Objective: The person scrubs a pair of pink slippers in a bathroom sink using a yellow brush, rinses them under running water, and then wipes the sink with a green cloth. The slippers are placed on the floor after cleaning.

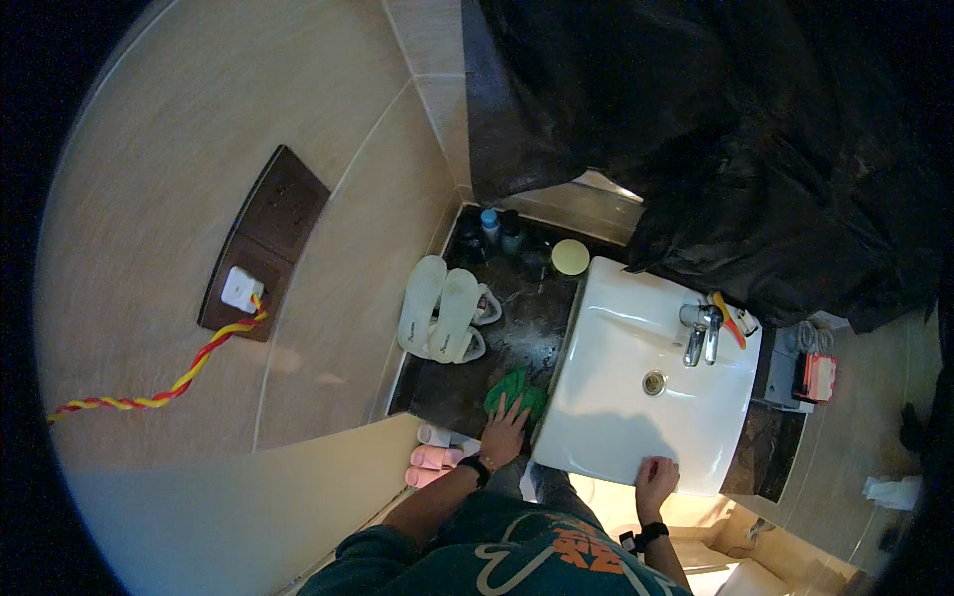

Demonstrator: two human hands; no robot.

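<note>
My left hand (504, 432) lies over a bunched green cloth (514, 387) on the wet dark stone counter (514, 328), fingers spread and pressing on it. Curled into a loose fist, my right hand (657, 478) rests at the front rim of the white washbasin (611, 439); nothing shows in it. A chrome faucet (700, 331) stands at the basin's back right, with a round drain (654, 383) below it. Beyond my left hand, a pair of white sandals (440, 313) leans soles outward against the tiled wall.
Several bottles (492, 227) and a round pale-yellow lid (570, 257) stand at the back corner. Orange-handled pliers (730, 320) lie beside the faucet. Black sheeting (715, 134) hangs behind the basin. A twisted red-and-yellow cord (194, 369) runs from a wall plug. Pink rolls (432, 465) sit below the counter.
</note>
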